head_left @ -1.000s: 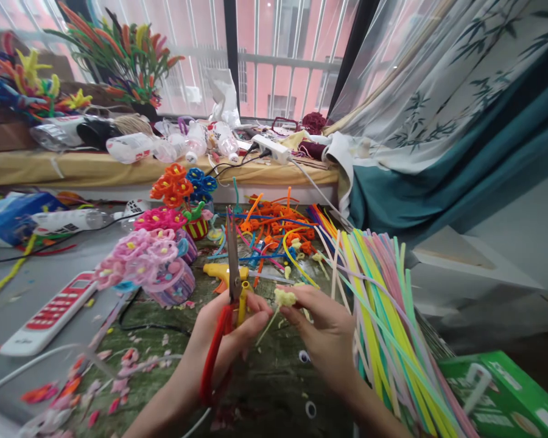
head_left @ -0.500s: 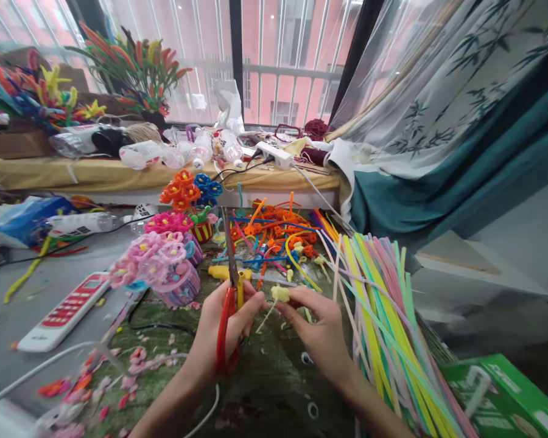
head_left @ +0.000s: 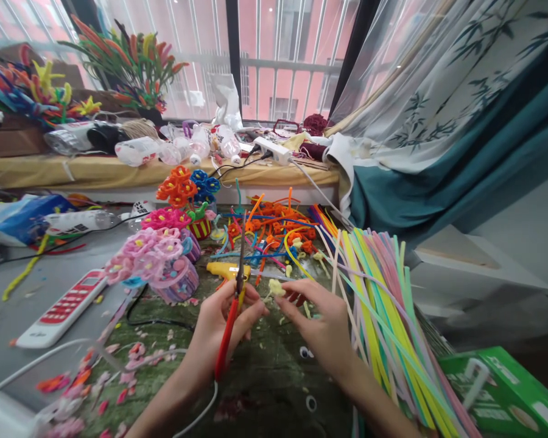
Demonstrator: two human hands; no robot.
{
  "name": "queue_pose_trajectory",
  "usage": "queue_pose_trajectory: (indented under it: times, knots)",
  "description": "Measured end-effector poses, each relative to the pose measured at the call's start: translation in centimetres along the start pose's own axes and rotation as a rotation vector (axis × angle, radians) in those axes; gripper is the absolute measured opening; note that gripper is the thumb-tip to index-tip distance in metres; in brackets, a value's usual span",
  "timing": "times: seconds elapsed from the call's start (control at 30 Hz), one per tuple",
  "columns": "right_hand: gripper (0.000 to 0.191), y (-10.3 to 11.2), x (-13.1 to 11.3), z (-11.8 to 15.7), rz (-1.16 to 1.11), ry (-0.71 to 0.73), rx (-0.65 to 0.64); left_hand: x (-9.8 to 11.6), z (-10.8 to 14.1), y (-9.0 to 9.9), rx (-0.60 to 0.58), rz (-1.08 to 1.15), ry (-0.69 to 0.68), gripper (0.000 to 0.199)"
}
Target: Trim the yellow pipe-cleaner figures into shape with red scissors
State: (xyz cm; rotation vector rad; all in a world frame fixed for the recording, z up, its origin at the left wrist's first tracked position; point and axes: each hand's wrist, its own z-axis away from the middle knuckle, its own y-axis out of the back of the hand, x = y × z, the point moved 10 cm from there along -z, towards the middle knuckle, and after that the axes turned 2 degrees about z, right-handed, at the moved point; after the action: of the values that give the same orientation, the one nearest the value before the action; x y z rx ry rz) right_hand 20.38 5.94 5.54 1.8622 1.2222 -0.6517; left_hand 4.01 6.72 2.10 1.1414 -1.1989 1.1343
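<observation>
Red-handled scissors (head_left: pixel 228 331) rest in my left hand (head_left: pixel 223 319), blades pointing up and away. The thumb and forefinger of that hand are pressed together beside the thin stem of a small pale yellow fuzzy flower (head_left: pixel 276 288). On the flower's right side, my right hand (head_left: pixel 324 316) pinches its edge between thumb and fingers. A yellow glue gun (head_left: pixel 221 269) lies just beyond the scissors, partly hidden by them. Under both hands is a dark green work surface (head_left: pixel 265 377).
Pipe-cleaner flower pots (head_left: pixel 176 280) stand left, near a white remote (head_left: pixel 61 309). Orange pieces (head_left: pixel 278 222) lie behind the hands. A long bundle of pastel pipe cleaners (head_left: pixel 383 304) lies right, beside a green box (head_left: pixel 506 389). Googly eyes (head_left: pixel 311 403) lie near the front.
The scissors have turned in my left hand, their blades now leaning right and seen more edge-on. The yellow flower has shifted slightly left and up, with my right hand's fingers still at it.
</observation>
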Motion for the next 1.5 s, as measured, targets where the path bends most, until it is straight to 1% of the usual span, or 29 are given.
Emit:
queue_pose_trajectory:
  times: [0.1, 0.17, 0.23, 0.27, 0.33, 0.47, 0.7, 0.8, 0.9, 1.0, 1.17, 1.23, 1.37, 1.5]
  knots:
    - [0.014, -1.0, 2.5, 0.4, -0.175, -0.262, -0.034, 0.2, 0.1, 0.1, 0.015, 0.047, -0.029, 0.027]
    - [0.020, -2.5, 3.8, 1.2, -0.327, -0.407, -0.099, 0.1, 0.2, 0.1, 0.015, 0.053, -0.026, 0.026]
    - [0.023, -4.6, 4.0, 1.9, -0.503, -0.488, -0.209, 0.1, 0.2, -0.2, -0.002, 0.051, -0.024, 0.026]
    - [0.024, -5.1, 3.9, 2.1, -0.570, -0.507, -0.222, 0.0, 0.2, -0.4, -0.011, 0.050, -0.025, 0.026]
    - [0.024, -5.4, 3.9, 2.1, -0.647, -0.531, -0.206, -0.1, 0.2, -0.7, -0.018, 0.054, -0.024, 0.026]
    - [0.025, -4.8, 4.3, 1.9, -0.715, -0.571, -0.139, -0.5, 0.3, -0.9, -0.021, 0.078, -0.012, 0.026]
    - [0.027, -5.6, 4.5, 2.3, -0.766, -0.623, -0.196, -0.8, 0.3, -1.2, -0.040, 0.102, 0.008, 0.027]
    - [0.029, -5.6, 4.7, 2.4, -0.770, -0.652, -0.174, -0.8, 0.4, -1.3, -0.043, 0.107, 0.019, 0.028]
    - [0.030, -5.6, 4.8, 2.5, -0.765, -0.674, -0.158, -0.8, 0.5, -1.0, -0.018, 0.123, 0.028, 0.029]
    - [0.029, -5.5, 4.8, 2.5, -0.742, -0.674, -0.160, -0.7, 0.7, -0.7, -0.007, 0.115, 0.036, 0.029]
    - [0.026, -6.1, 4.3, 2.8, -0.721, -0.636, -0.251, -0.8, 0.7, -0.6, -0.021, 0.092, 0.046, 0.028]
    - [0.025, -6.2, 4.2, 2.9, -0.733, -0.625, -0.258, -1.0, 0.7, -0.7, -0.033, 0.081, 0.043, 0.028]
    - [0.024, -6.1, 4.1, 2.7, -0.761, -0.616, -0.232, -0.8, 0.8, -1.0, -0.066, 0.061, 0.028, 0.028]
    - [0.022, -5.5, 4.6, 2.6, -0.763, -0.620, -0.162, -0.3, 0.7, -1.0, -0.060, 0.090, 0.029, 0.027]
